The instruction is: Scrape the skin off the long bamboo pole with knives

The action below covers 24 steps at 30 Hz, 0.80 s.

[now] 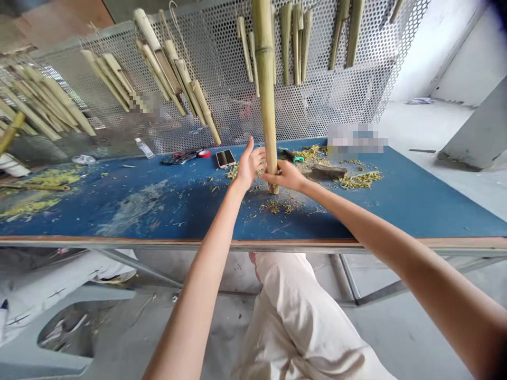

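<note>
Bare forearms (206, 274) reach over the blue tabletop (190, 224), where the right hand (288, 176) grips a nearly upright bamboo pole (268, 111) close to its lower end, among scattered shavings (274, 207), while the left hand (247, 169) sits open just beside it, whether touching I cannot tell.

No text, label, number or sign is legible; one pixelated patch (354, 138) blurs the counter's (428, 206) far edge at two o'clock, another the perforated panel (222, 95) at ten.
</note>
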Motion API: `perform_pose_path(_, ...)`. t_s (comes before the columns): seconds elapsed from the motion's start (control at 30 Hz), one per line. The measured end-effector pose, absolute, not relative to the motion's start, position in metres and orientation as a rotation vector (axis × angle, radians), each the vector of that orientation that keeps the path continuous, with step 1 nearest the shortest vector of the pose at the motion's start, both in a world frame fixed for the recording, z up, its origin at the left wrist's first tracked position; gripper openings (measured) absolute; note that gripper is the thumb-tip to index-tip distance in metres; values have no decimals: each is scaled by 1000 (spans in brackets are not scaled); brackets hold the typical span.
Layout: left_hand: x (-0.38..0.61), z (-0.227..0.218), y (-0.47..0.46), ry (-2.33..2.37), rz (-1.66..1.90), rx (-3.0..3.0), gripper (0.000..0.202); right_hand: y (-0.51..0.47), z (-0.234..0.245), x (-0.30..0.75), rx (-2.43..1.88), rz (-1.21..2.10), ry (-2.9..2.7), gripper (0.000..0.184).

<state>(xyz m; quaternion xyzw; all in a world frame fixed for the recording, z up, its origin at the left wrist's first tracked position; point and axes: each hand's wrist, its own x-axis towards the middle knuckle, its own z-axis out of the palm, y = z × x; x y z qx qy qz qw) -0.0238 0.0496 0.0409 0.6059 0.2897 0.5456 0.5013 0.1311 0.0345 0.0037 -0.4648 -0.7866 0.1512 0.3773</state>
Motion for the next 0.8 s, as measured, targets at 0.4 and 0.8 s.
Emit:
perform_pose_path(0.4, 1, 101, 38, 608, 1482, 1201, 63, -1, 18, 122, -1246, 184, -2076, 73)
perform_pose_path(0.8, -22, 107, 31, 615, 1190, 1429, 77, 1, 12, 112, -607, 1446, -1973, 39)
